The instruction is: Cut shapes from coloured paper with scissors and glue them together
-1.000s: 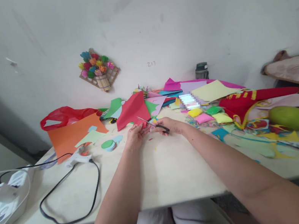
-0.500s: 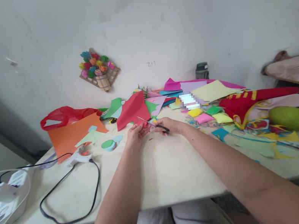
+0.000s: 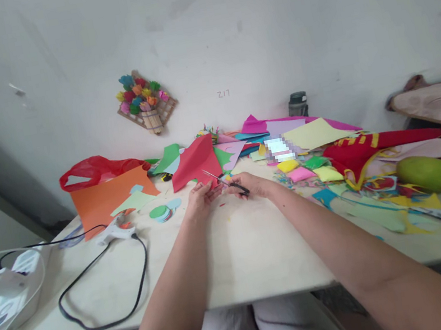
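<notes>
Over the middle of the table, my right hand grips the scissors by their black handles, the blades pointing up and left. My left hand is closed on a sheet of red paper at its lower edge. The blades lie against that lower part of the sheet; whether they are open there I cannot make out. Left of my left hand sit several green and light blue paper circles. A small red scrap lies on the table just below the hands.
A white glue gun with a looping black cord and a power strip are at the left. Orange paper and a red plastic bag lie behind. To the right are paper scraps, a cutter knife and green fruit.
Almost nothing differs. Both hands, the scissors and the red paper stay in nearly the same place, with only a very slight shift at the fingers.
</notes>
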A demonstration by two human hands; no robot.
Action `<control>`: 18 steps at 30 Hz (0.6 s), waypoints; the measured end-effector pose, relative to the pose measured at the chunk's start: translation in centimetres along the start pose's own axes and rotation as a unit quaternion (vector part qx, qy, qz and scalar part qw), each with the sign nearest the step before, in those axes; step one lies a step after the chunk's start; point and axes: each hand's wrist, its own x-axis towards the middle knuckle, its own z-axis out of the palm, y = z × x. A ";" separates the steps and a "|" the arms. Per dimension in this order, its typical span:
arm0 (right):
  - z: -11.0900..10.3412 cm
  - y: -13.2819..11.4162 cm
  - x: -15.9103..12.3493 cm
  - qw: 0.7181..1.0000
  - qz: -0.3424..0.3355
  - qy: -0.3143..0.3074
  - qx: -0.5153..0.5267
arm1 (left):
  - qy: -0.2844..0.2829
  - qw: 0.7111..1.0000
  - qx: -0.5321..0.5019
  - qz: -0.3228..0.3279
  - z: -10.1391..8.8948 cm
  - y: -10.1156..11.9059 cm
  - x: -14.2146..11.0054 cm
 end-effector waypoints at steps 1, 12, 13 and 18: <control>0.0 0.0 0.0 1.000 0.000 0.000 0.000 | 0.000 1.000 0.000 0.000 0.0 0.0 0.0; -0.1 0.2 0.1 1.000 0.011 -0.014 -0.006 | 0.009 1.000 0.019 0.010 0.0 0.1 -0.2; 0.0 0.2 0.0 1.000 0.014 -0.015 -0.006 | 0.009 1.000 0.022 0.011 0.0 0.1 -0.1; 0.1 -0.3 -0.2 0.999 0.034 -0.011 -0.008 | 0.000 0.999 0.032 0.011 -0.1 -0.1 0.0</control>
